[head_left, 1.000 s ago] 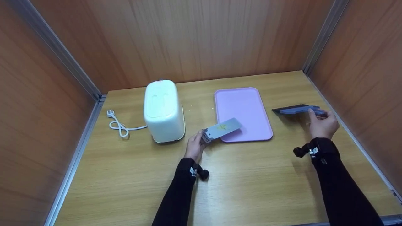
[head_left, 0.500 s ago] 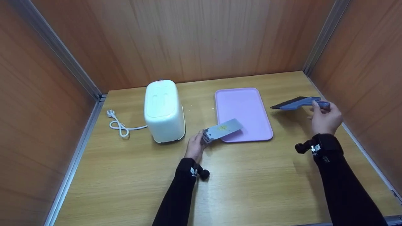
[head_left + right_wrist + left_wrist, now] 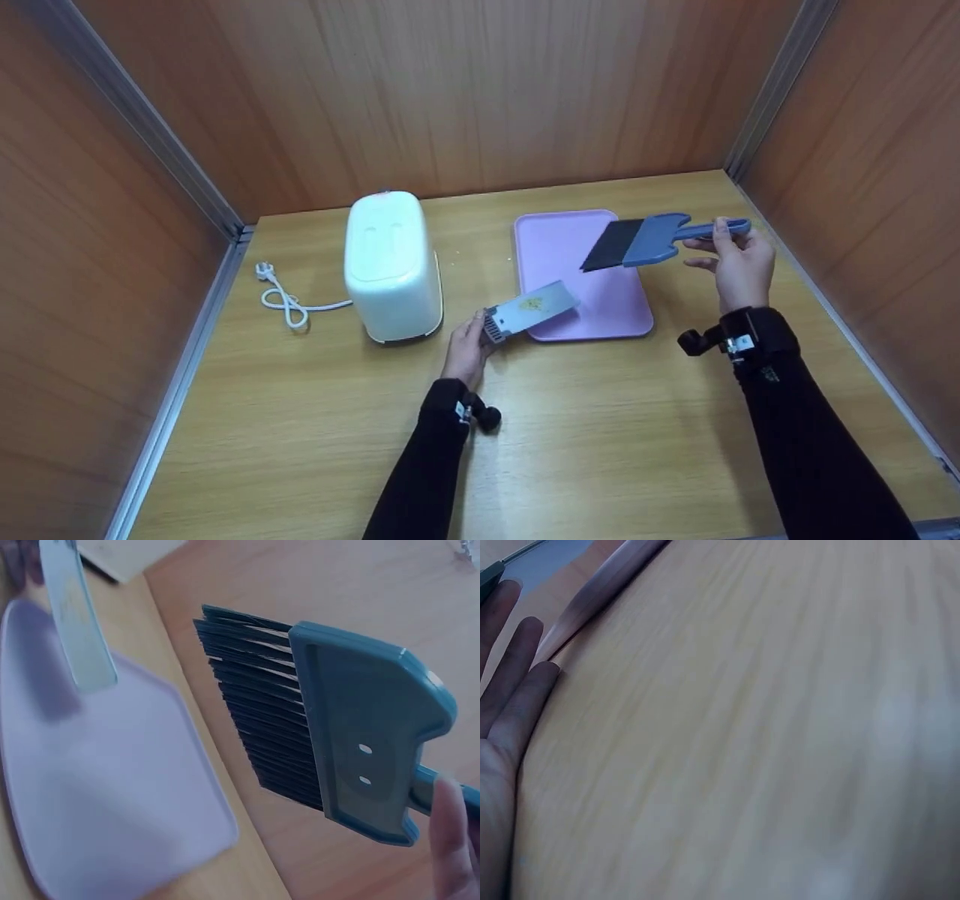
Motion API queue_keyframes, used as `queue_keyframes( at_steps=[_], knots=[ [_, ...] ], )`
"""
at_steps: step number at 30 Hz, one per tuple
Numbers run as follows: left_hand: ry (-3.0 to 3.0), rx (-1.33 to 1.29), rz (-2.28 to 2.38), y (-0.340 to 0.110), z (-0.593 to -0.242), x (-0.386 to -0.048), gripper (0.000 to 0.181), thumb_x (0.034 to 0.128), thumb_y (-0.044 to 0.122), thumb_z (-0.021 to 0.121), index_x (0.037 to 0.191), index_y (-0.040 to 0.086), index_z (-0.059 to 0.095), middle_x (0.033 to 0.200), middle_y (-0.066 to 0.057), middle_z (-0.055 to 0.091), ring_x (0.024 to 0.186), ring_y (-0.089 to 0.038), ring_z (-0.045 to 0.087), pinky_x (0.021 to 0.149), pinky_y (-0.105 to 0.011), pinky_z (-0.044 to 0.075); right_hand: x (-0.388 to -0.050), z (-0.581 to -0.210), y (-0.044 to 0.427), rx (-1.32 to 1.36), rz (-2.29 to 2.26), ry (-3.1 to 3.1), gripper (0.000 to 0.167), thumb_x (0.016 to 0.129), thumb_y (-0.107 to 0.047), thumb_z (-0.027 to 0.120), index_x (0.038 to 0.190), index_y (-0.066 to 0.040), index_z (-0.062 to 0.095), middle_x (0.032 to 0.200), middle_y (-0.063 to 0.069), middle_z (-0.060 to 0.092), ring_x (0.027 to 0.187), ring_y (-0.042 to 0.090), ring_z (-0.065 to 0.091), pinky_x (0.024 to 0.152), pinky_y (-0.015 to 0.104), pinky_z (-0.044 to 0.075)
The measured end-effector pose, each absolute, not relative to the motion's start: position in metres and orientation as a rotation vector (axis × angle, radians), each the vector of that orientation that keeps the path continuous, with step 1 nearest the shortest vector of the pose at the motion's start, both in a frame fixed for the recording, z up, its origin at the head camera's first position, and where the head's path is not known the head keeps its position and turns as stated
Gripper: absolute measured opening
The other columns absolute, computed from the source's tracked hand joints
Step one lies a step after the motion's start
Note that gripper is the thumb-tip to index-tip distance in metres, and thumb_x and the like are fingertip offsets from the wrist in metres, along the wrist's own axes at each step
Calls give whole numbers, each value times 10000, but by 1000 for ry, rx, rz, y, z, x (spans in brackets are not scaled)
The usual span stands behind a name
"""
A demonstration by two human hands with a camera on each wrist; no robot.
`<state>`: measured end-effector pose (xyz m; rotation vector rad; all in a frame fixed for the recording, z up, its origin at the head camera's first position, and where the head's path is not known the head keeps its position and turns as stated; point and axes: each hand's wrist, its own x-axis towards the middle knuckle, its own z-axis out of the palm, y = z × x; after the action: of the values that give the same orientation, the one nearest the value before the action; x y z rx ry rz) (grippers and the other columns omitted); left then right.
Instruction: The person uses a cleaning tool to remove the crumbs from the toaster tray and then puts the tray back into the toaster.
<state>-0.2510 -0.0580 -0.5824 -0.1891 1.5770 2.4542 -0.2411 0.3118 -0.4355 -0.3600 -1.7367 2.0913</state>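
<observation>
My left hand (image 3: pixel 465 351) grips the slotted end of a flat grey crumb tray (image 3: pixel 510 315). Yellow crumbs (image 3: pixel 532 304) lie on it, and its far end reaches over the near left corner of a pink-purple tray (image 3: pixel 607 319). To the right, my right hand (image 3: pixel 744 271) holds a blue hand brush (image 3: pixel 652 240) by its thin handle. The black bristles (image 3: pixel 262 712) point left, above the tray's right half. Only the fingers (image 3: pixel 517 705) of my left hand show at the left of the left wrist view; their hold on the crumb tray is mostly out of frame.
A white toaster-like appliance (image 3: pixel 386 270) stands left of the crumb tray, its looped cord and plug (image 3: pixel 264 271) lying further left. Small bits lie on the table between appliance and tray. Wooden panels (image 3: pixel 480 97) close off the back and sides.
The right hand has lifted the brush, turned its broad face into view and brought it left, over the pink-purple tray. The left hand and crumb tray stay nearly still.
</observation>
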Motion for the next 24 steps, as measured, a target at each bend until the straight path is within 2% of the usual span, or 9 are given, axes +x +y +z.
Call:
queue_keyframes(
  at_steps=[3,10,16,20,24],
  knots=[
    [1569,-183,2458,-58,-584,-251,502,1186,225,376,1523,-143,431,1501,-307,557,1344,-290,603,1151,-416,486,-243,-437,300,-361,2168,-1694,306,1088,-301,610,1188,-12,607,1069,104,761,914,193,763,725,292,648],
    [1559,-205,2471,-61,-584,-252,498,1184,237,384,1524,-123,443,1486,-303,572,1333,-309,619,1135,-426,501,-252,-445,261,-400,2201,-1721,262,1135,-240,537,1292,-39,597,1066,125,750,862,211,766,772,315,654],
    [1589,-209,2466,-61,-582,-251,501,1186,252,380,1504,-129,455,1469,-308,585,1338,-334,618,1132,-447,505,-260,-449,231,-437,2191,-1806,298,1143,-198,502,1313,34,582,968,128,756,800,201,781,803,322,652],
    [1602,-203,2458,-60,-582,-251,495,1184,261,390,1498,-112,474,1469,-300,589,1344,-340,615,1128,-447,507,-265,-452,217,-449,2174,-1886,329,1149,-203,479,1341,37,598,1003,114,760,828,185,784,822,329,650],
    [1597,-199,2453,-60,-582,-252,488,1183,257,394,1504,-101,479,1479,-300,580,1359,-347,602,1137,-451,498,-269,-454,207,-479,2148,-1950,346,1156,-235,477,1381,-5,603,1028,117,744,827,161,780,836,322,646]
  ],
)
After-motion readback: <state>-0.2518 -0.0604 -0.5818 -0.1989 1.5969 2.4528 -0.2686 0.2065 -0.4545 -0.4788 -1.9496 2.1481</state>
